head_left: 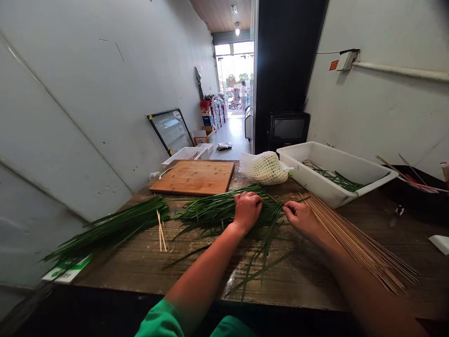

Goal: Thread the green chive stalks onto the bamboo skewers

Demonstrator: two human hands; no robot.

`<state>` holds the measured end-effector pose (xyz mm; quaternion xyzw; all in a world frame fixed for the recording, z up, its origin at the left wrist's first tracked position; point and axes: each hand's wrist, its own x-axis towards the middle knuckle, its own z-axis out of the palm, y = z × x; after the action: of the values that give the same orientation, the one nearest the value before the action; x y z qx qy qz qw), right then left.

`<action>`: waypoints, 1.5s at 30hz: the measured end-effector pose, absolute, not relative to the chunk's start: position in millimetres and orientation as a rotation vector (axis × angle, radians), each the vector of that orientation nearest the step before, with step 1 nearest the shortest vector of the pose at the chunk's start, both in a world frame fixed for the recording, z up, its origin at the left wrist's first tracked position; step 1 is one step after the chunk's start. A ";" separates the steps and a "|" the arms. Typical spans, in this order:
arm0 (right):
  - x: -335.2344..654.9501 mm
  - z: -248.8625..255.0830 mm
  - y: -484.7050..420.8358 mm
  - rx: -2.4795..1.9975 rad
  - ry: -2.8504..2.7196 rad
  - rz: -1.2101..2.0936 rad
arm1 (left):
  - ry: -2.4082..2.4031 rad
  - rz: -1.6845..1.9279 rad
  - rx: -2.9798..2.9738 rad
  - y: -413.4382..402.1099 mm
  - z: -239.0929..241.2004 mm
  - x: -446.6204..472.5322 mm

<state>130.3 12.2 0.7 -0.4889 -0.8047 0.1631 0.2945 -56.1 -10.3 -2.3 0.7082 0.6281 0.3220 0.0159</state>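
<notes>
A loose pile of garlic chives [206,208] lies across the middle of the wooden table, some blades trailing toward its front edge. My left hand [247,206] rests on the pile with its fingers curled round some chives. At the right end of the pile, my right hand [298,214] pinches the tips of chives between thumb and fingers. Close beside that hand, a bundle of long bamboo skewers [354,238] runs toward the right front. A second bunch of chives [115,227] lies on the left, with several short thin sticks [161,234] by its end.
Behind the pile are a wooden cutting board [196,177] and something wrapped in white foam netting [264,168]. A white plastic bin [336,157] with some chives stands at the back right, near a black container [414,196]. The table [298,285] ends just before me.
</notes>
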 end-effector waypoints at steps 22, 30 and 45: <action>128.3 7.0 5.7 -1.233 -2.144 0.474 | 1.736 1.301 1.966 -6.9 -0.2 -54.6; 128.8 6.5 5.1 -1.227 -2.151 0.488 | 1.586 1.389 1.806 -2.5 0.1 -55.7; 127.9 4.3 5.6 -1.215 -2.152 0.490 | 1.346 1.474 1.390 -4.3 0.7 -53.4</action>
<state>127.9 5.6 4.3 -0.4590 -0.8132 0.1851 0.3062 -53.4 -4.3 0.7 0.5359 0.5189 0.5683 0.3472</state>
